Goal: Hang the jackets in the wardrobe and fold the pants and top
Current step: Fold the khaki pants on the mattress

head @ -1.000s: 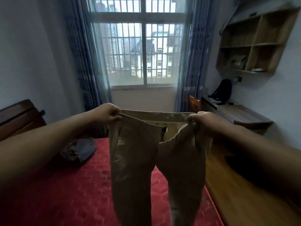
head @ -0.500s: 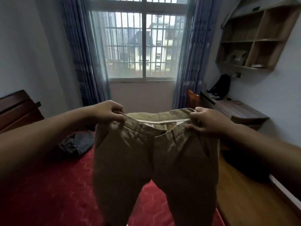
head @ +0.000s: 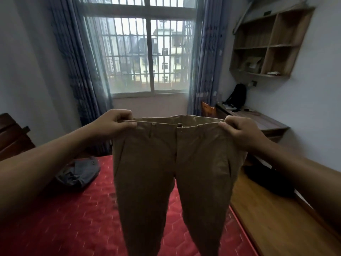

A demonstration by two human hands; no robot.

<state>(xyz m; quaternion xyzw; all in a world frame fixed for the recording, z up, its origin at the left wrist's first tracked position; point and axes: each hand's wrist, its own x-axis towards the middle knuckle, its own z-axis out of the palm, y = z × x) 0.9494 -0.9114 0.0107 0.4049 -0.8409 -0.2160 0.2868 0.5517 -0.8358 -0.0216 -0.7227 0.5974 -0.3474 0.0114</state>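
Khaki pants (head: 173, 163) hang in the air in front of me, front side facing me, both legs dangling over the red mattress (head: 73, 218). My left hand (head: 114, 124) pinches the left end of the waistband. My right hand (head: 239, 130) pinches the right end, and the waistband is stretched flat between them. A crumpled grey garment (head: 79, 172) lies on the mattress to the left. A dark garment (head: 267, 180) lies on the wooden surface to the right.
A barred window with blue curtains (head: 201, 61) fills the far wall. A wooden headboard (head: 13, 137) stands at the left. A desk (head: 258, 121) with a black backpack (head: 238, 95) and a wall shelf (head: 267, 43) are at the right.
My hands have moved apart and pulled the waistband taut, so the pants now hang flat and spread. The view has tilted down a little.
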